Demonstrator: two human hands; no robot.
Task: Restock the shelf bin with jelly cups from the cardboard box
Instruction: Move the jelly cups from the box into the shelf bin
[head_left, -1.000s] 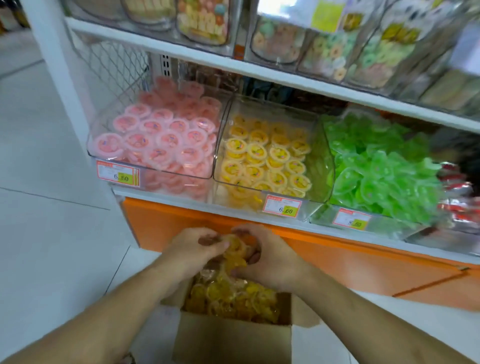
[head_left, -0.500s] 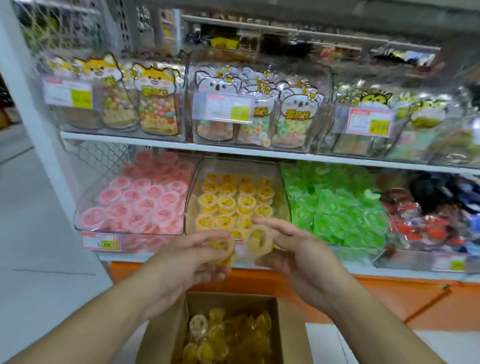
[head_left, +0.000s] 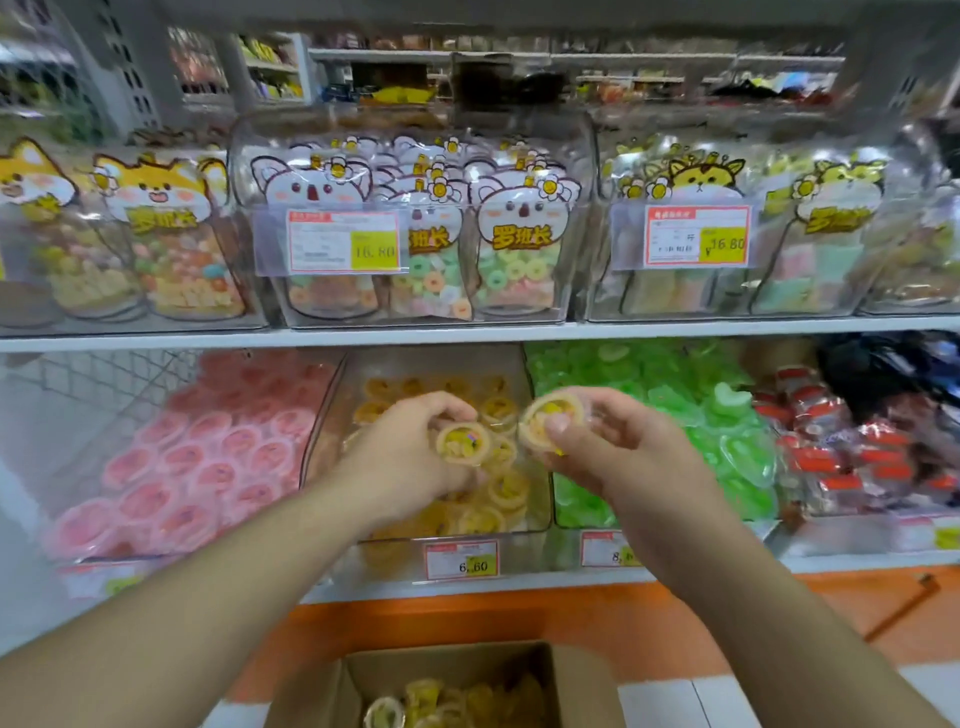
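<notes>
Setting: shop aisle, white shelf (head_left: 467, 328) with clear plastic bins, orange base panel (head_left: 519, 618) below, pale floor at left.
Left hand (head_left: 410, 457): fingers curled round one yellow jelly cup (head_left: 461, 442), lid facing camera; hand sits over the yellow bin (head_left: 332, 415), cup just above the cups already stacked there.
Right hand (head_left: 618, 447): thumb and curled fingers pinch a second cup (head_left: 540, 421), tilted, at the bin's right edge, near the green bin (head_left: 675, 415).
Hands: close side by side, not touching; both gripping, neither spread.
Box (head_left: 571, 686): brown cardboard, open top, bottom centre of view, below the shelf; loose yellow cups (head_left: 415, 706) inside.
Change: half a second ago both hands were lower, in front of the bin's price tag; now they are raised and reach into the bin mouth. View has tilted up, so less of the box shows.
Materials: cups are small round clear plastic with yellow jelly and printed foil lids; bins are glossy, transparent, sloped-front.
Neighbours: pink cups (head_left: 208, 467) in left bin, green heart-shaped jellies in right bin, red packets (head_left: 857, 457) further right.
Upper shelf: candy bags (head_left: 514, 244) with cartoon animal tops in clear bins, tags reading 16.80.
Tag (head_left: 462, 560): under yellow bin, reads 6.60.
</notes>
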